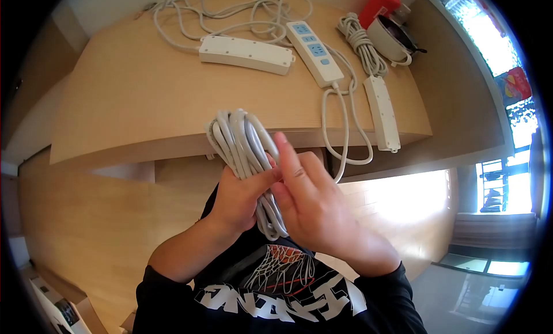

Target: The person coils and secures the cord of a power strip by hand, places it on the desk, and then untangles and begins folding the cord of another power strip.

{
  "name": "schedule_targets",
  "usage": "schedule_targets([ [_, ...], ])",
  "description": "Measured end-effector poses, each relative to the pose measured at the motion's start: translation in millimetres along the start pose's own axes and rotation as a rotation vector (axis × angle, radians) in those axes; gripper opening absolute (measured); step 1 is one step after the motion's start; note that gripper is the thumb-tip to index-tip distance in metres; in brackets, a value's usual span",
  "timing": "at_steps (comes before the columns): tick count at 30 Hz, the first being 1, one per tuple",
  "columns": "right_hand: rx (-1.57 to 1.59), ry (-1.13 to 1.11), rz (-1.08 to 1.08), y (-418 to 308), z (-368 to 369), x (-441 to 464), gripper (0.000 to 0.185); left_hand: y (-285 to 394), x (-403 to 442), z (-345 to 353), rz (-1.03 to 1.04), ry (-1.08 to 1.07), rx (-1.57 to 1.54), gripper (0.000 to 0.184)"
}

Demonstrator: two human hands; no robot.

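Note:
A grey-white power cord (241,139), folded into a long bundle of loops, is held upright in front of the desk edge. My left hand (237,200) is closed around the middle of the bundle, its thumb across the front. My right hand (314,198) presses against the right side of the loops, index finger pointing up along the cord; its other fingertips are partly hidden. Beyond my hands, a power strip (315,53) with blue sockets lies face up, its cord hanging over the desk edge. Another power strip (247,54) lies face down to its left.
On the right of the wooden desk (132,98) lies a third power strip (381,112) with a tied cord bundle (363,43). A white pot (389,39) and a red box (380,6) stand behind it. Loose cords (242,11) tangle at the back. An open cardboard box (75,302) sits lower left.

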State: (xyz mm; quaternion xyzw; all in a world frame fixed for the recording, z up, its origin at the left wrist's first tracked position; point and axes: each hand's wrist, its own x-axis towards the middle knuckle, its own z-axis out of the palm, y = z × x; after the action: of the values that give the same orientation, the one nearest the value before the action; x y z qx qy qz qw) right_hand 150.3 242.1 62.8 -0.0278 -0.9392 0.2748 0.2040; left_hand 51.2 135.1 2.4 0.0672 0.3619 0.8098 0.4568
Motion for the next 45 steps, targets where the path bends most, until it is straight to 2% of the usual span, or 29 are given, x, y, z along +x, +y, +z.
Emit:
schedule_targets([
  [2,-0.057,0.022,-0.050,7,13,-3,0.073,-3,0,-6,-0.016,-0.020,0.009,0.034],
  [4,-0.150,0.038,-0.049,8,19,-3,0.079,-8,-1,-10,0.060,-0.058,0.033,0.033],
  [7,-0.151,-0.050,0.010,-4,13,-2,0.099,-17,-2,-21,0.102,-0.137,-0.025,0.040],
  [9,-0.157,-0.132,-0.029,-9,17,-2,0.118,-18,-1,-28,0.106,-0.167,-0.061,0.045],
  [10,-0.106,-0.141,-0.003,-15,20,-4,0.111,-18,0,-29,0.106,-0.165,-0.062,0.047],
  [13,-0.161,-0.087,-0.107,-16,20,-3,0.105,-19,3,-35,0.097,-0.215,-0.129,0.046],
  [14,-0.072,-0.088,-0.102,-12,19,-7,0.083,-18,4,-37,0.122,-0.248,-0.152,0.044],
  [16,0.069,0.093,-0.149,10,16,-29,0.069,-13,9,-35,0.207,-0.348,-0.254,0.032],
  [17,0.146,0.183,-0.178,21,21,-40,0.062,-6,10,-34,0.214,-0.332,-0.252,0.026],
  [19,0.476,0.563,0.120,40,45,-57,0.038,5,7,-41,0.284,-0.320,-0.084,0.027],
  [21,0.984,0.568,0.646,62,56,-66,0.034,7,6,-42,0.358,-0.367,0.021,0.029],
  [22,1.293,0.568,0.944,51,42,-45,0.026,6,4,-42,0.387,-0.394,0.075,0.030],
  [23,1.559,0.414,1.002,60,37,-43,0.024,6,3,-42,0.395,-0.392,0.081,0.030],
  [25,1.694,0.323,0.793,62,36,-35,0.023,4,2,-40,0.424,-0.389,0.092,0.032],
  [28,0.968,0.135,0.548,53,43,-34,0.017,15,-1,-36,0.399,-0.297,-0.075,0.023],
  [31,0.668,-0.086,0.475,32,30,-36,0.018,34,-5,-38,0.198,-0.159,-0.085,0.021],
  [34,0.325,-0.089,0.290,28,29,-27,0.033,25,3,-39,-0.063,-0.167,-0.176,0.020],
  [37,0.252,0.045,0.123,34,36,-25,0.046,9,8,-36,-0.229,-0.200,-0.247,0.020],
  [38,0.198,0.014,0.085,35,38,-26,0.052,7,7,-34,-0.217,-0.165,-0.220,0.020],
  [40,0.189,0.003,0.092,35,41,-30,0.054,4,6,-34,-0.198,-0.094,-0.167,0.022],
  [45,-0.006,-0.010,0.036,36,37,-33,0.057,-12,9,-43,-0.258,-0.116,-0.252,0.024],
])
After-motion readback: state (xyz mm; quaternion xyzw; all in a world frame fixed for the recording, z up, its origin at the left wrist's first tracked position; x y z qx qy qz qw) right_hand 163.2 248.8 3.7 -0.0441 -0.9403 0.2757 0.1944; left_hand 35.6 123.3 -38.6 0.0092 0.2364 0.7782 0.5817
